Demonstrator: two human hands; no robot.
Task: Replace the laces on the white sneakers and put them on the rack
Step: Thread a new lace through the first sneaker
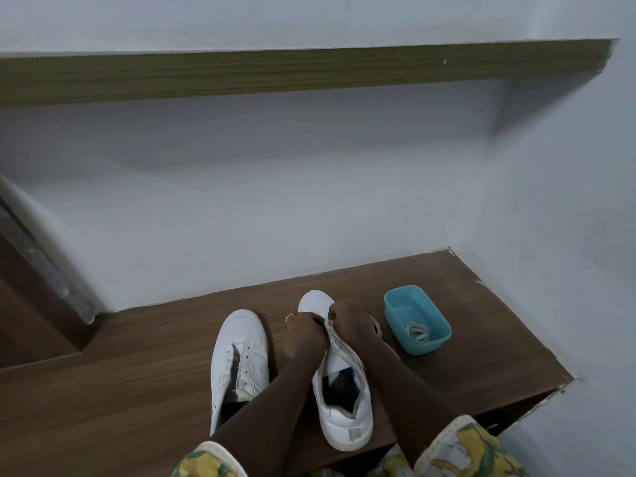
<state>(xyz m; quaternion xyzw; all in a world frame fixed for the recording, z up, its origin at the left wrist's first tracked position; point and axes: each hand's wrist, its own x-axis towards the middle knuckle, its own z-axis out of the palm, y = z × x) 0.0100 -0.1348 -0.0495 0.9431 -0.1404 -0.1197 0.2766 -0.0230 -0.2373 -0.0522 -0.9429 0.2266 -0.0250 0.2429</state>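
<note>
Two white sneakers stand side by side on a brown wooden surface (137,390), toes pointing at the wall. The left sneaker (239,359) has bare eyelets and no lace. Both my hands are on the front of the right sneaker (344,407), over its eyelet rows. My left hand (304,330) has its fingers curled and pinches a white lace at the eyelets. My right hand (351,321) also curls its fingers round the lace, close beside the left. A coiled white lace (418,331) lies in a blue plastic tub (401,306) just right of the sneakers.
A pale wall rises right behind the wooden surface, with a long wooden shelf (309,70) fixed to it above. The surface ends at a corner on the right, and a dark opening (509,413) shows under its front edge. A door frame (41,263) stands at the left.
</note>
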